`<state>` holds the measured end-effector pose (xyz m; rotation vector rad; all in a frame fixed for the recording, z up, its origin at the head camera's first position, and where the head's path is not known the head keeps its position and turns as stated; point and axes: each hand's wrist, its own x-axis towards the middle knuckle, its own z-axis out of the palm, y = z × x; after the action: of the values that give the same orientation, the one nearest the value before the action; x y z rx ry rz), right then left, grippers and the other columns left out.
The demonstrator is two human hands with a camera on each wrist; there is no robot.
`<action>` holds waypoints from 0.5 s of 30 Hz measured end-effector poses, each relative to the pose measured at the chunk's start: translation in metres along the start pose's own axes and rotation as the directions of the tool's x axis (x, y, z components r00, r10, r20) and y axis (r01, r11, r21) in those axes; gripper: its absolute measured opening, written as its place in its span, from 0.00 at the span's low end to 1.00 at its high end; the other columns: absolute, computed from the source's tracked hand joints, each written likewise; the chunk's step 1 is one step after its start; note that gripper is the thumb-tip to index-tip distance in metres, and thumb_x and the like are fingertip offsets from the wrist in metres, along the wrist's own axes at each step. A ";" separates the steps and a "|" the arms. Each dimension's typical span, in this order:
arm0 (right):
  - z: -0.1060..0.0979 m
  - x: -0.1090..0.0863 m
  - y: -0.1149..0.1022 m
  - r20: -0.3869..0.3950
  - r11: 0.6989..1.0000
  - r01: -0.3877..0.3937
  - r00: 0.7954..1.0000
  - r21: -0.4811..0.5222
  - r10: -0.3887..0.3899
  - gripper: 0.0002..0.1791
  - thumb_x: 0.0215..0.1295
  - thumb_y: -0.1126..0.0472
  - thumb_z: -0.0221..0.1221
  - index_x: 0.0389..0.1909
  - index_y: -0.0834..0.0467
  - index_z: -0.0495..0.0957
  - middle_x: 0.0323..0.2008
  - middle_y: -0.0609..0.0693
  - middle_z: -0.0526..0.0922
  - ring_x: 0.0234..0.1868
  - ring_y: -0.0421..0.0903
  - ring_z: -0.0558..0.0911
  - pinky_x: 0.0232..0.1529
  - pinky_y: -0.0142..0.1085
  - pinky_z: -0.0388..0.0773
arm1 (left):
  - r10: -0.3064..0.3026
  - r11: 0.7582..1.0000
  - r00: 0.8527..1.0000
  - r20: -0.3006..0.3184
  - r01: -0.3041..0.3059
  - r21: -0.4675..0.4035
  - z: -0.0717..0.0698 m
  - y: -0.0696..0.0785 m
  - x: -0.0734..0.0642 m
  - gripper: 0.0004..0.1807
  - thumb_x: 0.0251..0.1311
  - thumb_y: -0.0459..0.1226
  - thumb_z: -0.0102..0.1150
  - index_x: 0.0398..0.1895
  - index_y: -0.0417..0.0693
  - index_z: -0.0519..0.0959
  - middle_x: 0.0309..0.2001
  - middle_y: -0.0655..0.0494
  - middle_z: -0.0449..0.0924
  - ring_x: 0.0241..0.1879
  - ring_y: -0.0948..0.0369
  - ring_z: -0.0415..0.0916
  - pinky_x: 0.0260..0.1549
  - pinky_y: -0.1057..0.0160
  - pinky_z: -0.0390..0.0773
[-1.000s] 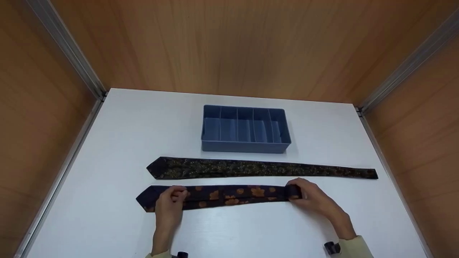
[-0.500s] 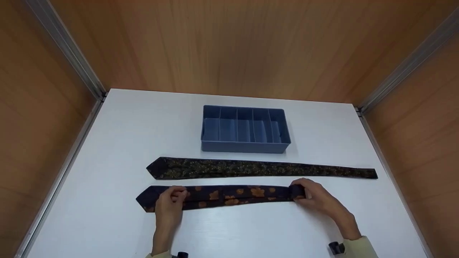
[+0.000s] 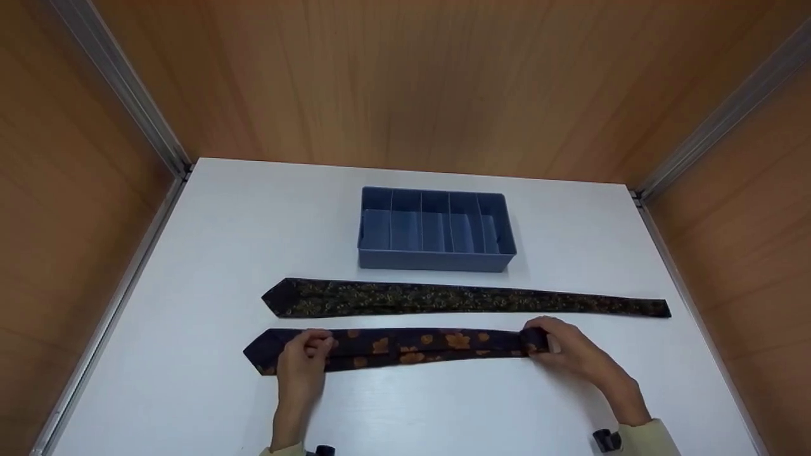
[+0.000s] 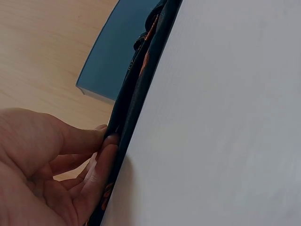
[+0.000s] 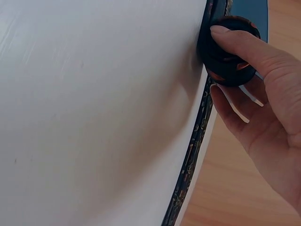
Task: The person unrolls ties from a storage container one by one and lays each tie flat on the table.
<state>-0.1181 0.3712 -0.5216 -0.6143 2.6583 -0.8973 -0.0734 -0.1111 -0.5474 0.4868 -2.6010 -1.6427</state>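
Note:
A dark navy necktie with orange flowers point(image 3: 457, 341) lies along the near side of the table, its pointed wide end at the left. My left hand point(image 3: 303, 364) pinches it near that end, thumb and fingertips together on the fabric in the left wrist view. At the other end the tie is wound into a round roll point(image 5: 233, 52), which my right hand point(image 3: 570, 351) grips with the thumb on one side and fingers below. The inside of the roll is partly covered by the thumb. A second dark necktie with a small gold-green pattern point(image 3: 405, 297) lies flat just beyond.
Behind both ties stands a blue divided box point(image 3: 437, 261) with several narrow compartments. Wood-grain panels point(image 3: 405, 82) with metal edge rails point(image 3: 133, 95) enclose the white table point(image 3: 405, 411) at the back and sides.
My right hand has moved slightly to the right with the roll, and the flat stretch of the flowered necktie has become longer. My left hand stays at the same place on the tie.

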 end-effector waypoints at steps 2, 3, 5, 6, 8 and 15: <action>-0.002 -0.001 0.000 0.003 1.000 -0.006 1.000 0.000 0.006 0.23 0.61 0.65 0.73 0.56 0.56 0.79 0.56 0.53 0.82 0.58 0.54 0.79 0.57 0.52 0.76 | 0.001 1.000 1.000 -0.003 -0.001 0.002 0.000 0.000 0.000 0.04 0.68 0.30 0.64 0.43 0.41 0.85 0.32 0.54 0.85 0.30 0.60 0.81 0.31 0.67 0.79; -0.003 -0.002 0.001 0.005 1.000 -0.010 1.000 -0.002 0.010 0.23 0.61 0.65 0.73 0.57 0.56 0.79 0.56 0.53 0.82 0.58 0.54 0.79 0.57 0.52 0.76 | 0.005 1.000 1.000 -0.003 -0.005 0.007 0.000 0.000 0.000 0.05 0.68 0.31 0.64 0.43 0.41 0.85 0.32 0.54 0.85 0.31 0.60 0.81 0.31 0.67 0.79; -0.004 -0.003 0.001 0.006 1.000 -0.011 1.000 -0.009 0.011 0.23 0.61 0.65 0.73 0.57 0.57 0.78 0.55 0.53 0.83 0.58 0.55 0.79 0.56 0.52 0.77 | 0.009 1.000 1.000 0.000 -0.010 0.012 0.000 -0.001 0.000 0.05 0.68 0.31 0.64 0.44 0.41 0.85 0.32 0.54 0.85 0.31 0.60 0.81 0.31 0.66 0.79; -0.005 -0.003 0.001 0.006 1.000 -0.012 1.000 -0.012 0.012 0.23 0.61 0.65 0.73 0.57 0.57 0.79 0.55 0.53 0.83 0.58 0.55 0.79 0.56 0.51 0.77 | 0.013 1.000 1.000 0.001 -0.013 0.017 0.000 -0.001 0.000 0.05 0.69 0.31 0.64 0.44 0.41 0.85 0.32 0.55 0.85 0.31 0.60 0.81 0.31 0.66 0.79; -0.007 -0.005 0.002 0.003 1.000 -0.012 1.000 -0.022 0.012 0.24 0.60 0.66 0.73 0.57 0.57 0.78 0.55 0.52 0.83 0.58 0.55 0.79 0.56 0.51 0.77 | 0.020 1.000 1.000 0.002 -0.020 0.024 0.000 -0.001 0.001 0.05 0.69 0.31 0.64 0.44 0.40 0.85 0.32 0.55 0.86 0.31 0.60 0.81 0.31 0.66 0.79; -0.010 -0.010 0.006 0.002 0.998 -0.056 0.998 -0.029 0.056 0.23 0.60 0.66 0.73 0.56 0.54 0.79 0.55 0.49 0.82 0.59 0.50 0.78 0.58 0.49 0.76 | 0.014 1.000 1.000 -0.005 -0.014 0.012 0.001 0.000 0.001 0.05 0.68 0.30 0.64 0.44 0.39 0.85 0.32 0.54 0.86 0.31 0.60 0.82 0.31 0.67 0.80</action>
<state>-0.1151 0.3852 -0.5159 -0.5439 2.6763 -0.8432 -0.0744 -0.1108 -0.5481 0.4718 -2.6059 -1.6200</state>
